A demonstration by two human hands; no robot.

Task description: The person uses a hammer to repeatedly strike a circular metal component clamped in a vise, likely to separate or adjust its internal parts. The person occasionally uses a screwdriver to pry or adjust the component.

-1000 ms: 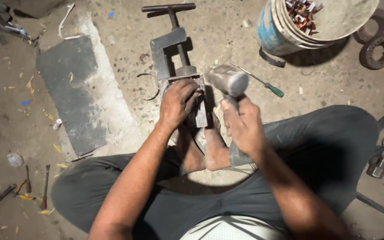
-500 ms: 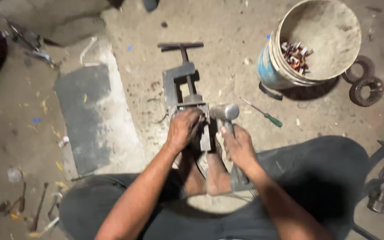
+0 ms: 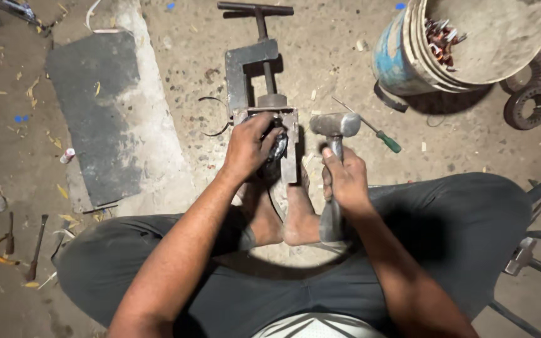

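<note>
You sit cross-legged on the concrete floor (image 3: 358, 56), bare feet (image 3: 283, 216) together in front of you. Your left hand (image 3: 248, 147) is closed over a dark round part (image 3: 278, 150) that sits in the lower frame of a metal screw press (image 3: 261, 94); what the part is cannot be told, fingers cover most of it. The press lies flat on the floor just past your toes, T-handle pointing away from you. Your right hand (image 3: 344, 178) is wrapped around the handle of a hammer (image 3: 333, 134), grip near the middle, metal head up and just right of the press frame, not touching it. A green-handled screwdriver (image 3: 370, 128) lies on the floor just beyond the hammer head. A blue and white bucket (image 3: 402, 56) with small metal bits inside stands far right, two ring-shaped metal parts (image 3: 530, 94) beside it. A dark flat slab (image 3: 92, 112) lies to the left, and loose hand tools (image 3: 23, 241) lie near your left knee.
</note>
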